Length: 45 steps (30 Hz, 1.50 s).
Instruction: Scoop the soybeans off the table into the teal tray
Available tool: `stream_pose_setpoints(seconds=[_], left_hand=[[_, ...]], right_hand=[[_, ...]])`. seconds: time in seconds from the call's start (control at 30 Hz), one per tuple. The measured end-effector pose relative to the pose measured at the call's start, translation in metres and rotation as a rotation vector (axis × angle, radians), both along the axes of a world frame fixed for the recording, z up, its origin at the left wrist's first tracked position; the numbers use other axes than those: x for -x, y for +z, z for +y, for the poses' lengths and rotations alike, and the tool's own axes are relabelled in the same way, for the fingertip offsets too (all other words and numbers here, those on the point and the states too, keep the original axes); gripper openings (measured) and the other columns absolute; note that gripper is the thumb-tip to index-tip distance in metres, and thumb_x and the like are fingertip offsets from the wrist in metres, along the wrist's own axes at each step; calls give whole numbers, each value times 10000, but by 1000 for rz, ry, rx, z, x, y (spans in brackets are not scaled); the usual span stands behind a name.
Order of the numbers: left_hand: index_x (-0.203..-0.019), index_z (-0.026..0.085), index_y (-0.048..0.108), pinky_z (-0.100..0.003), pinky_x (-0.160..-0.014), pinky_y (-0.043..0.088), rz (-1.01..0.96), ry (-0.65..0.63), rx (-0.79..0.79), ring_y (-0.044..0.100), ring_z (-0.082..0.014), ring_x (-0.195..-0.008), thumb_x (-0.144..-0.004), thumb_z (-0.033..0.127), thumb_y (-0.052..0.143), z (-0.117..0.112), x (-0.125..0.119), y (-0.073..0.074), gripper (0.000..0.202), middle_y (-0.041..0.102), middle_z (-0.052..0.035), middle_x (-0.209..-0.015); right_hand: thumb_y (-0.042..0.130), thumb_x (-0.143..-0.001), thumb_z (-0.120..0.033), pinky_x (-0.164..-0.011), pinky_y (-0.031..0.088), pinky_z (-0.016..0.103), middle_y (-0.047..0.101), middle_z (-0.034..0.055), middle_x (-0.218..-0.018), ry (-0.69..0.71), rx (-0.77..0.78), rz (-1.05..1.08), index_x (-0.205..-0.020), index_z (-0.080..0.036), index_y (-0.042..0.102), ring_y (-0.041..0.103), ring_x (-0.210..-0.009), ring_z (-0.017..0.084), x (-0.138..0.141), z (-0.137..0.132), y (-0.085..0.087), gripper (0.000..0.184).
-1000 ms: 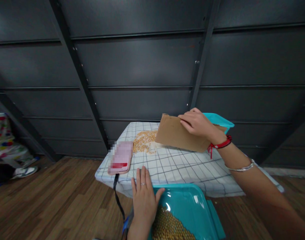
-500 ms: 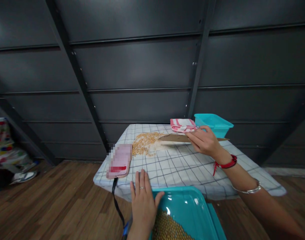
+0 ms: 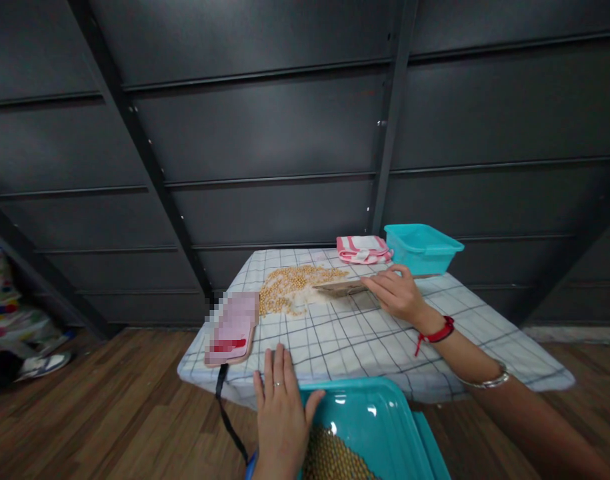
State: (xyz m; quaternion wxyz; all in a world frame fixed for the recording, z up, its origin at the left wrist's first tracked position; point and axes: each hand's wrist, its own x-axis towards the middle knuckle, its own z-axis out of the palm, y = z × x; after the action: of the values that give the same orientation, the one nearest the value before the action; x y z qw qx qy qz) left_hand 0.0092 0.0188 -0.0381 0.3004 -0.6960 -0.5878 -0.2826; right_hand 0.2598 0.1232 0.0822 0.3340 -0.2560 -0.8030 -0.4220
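My right hand (image 3: 395, 293) grips a flat piece of cardboard (image 3: 339, 287) from above, held low over the checked tablecloth. At the cardboard's left end lie soybeans (image 3: 279, 291) spread on the cloth, with a pale powdery patch (image 3: 312, 293) beside them. My left hand (image 3: 283, 413) lies flat, fingers stretched, over the left rim of a large teal tub (image 3: 385, 413) by the table's front edge. Inside that tub is a heap of beans (image 3: 337, 457), darker than those on the cloth.
A pink phone (image 3: 232, 327), partly blurred, lies at the table's left with a black strap (image 3: 227, 413) hanging down. A folded pink-and-white towel (image 3: 363, 249) and a smaller turquoise tub (image 3: 422, 250) stand at the back. The checked tablecloth (image 3: 345, 340) reaches a dark panelled wall (image 3: 275, 140).
My right hand has lowered the cardboard slightly and brought it nearer me. More beans now show behind it. The view has shifted slightly; my left hand keeps its place on the tub.
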Motion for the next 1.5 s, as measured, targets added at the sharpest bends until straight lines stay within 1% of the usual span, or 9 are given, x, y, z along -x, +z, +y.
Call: stream_pose_setpoints(seconds=[0.17,0.37,0.53,0.7,0.97,1.1,1.23,1.33,1.5], left_hand=[[-1298,73,282,-485,-975,257,4,18,21,307,-297,-1225,-788,593,211,0,1,0,732,477,-164,-1246],[-1289,56,296,-487,-973,254,17,13,-15,306,-303,-1221,-794,583,206,1,2,0,728,489,-162,-1236],[-1299,64,273,-474,-957,282,26,25,-16,305,-292,-1223,-800,572,210,1,4,1,715,482,-154,-1247],[-1315,48,216,-468,-922,314,35,26,-33,322,-303,-1209,-792,575,249,-1,6,3,743,485,-154,-1244],[-1322,44,182,-476,-903,322,14,10,-54,335,-313,-1198,-789,570,271,-1,6,2,754,486,-164,-1238],[-1317,46,202,-467,-895,331,16,11,-71,339,-310,-1195,-780,578,292,0,8,2,761,476,-165,-1246],[-1288,51,288,-473,-909,325,28,27,-70,327,-305,-1201,-784,579,271,1,10,1,729,478,-162,-1243],[-1253,61,353,-466,-910,329,43,30,-67,322,-298,-1206,-791,566,269,1,11,1,690,483,-150,-1242],[-1230,52,381,-468,-895,342,16,37,-57,326,-300,-1201,-798,564,250,1,10,2,682,487,-153,-1236]], right_hand=[[334,-834,-73,-705,344,331,642,29,-786,64,85,-17,-1001,-198,572,534,-741,135,5,2,-7,317],[350,-836,-82,-684,382,329,644,42,-813,76,74,9,-985,-200,581,544,-765,146,6,0,-6,299],[366,-818,-59,-661,400,316,635,41,-803,160,2,42,-987,-192,558,541,-763,149,12,-4,6,289],[361,-831,-70,-678,400,317,627,32,-795,190,31,-65,-950,-216,564,533,-776,152,29,3,24,277],[325,-886,-130,-723,373,305,620,58,-847,226,143,-182,-930,-153,564,515,-795,138,83,50,48,244],[316,-900,-158,-721,355,297,618,55,-840,295,178,-229,-929,-150,560,516,-804,136,112,77,49,245],[323,-897,-156,-712,356,293,615,60,-831,316,184,-220,-915,-141,560,518,-793,140,131,89,45,238],[344,-891,-159,-715,365,288,616,52,-814,336,201,-235,-907,-141,561,525,-779,137,133,89,40,219],[315,-892,-136,-754,378,312,629,58,-852,362,219,-245,-913,-152,565,544,-809,135,120,85,34,252]])
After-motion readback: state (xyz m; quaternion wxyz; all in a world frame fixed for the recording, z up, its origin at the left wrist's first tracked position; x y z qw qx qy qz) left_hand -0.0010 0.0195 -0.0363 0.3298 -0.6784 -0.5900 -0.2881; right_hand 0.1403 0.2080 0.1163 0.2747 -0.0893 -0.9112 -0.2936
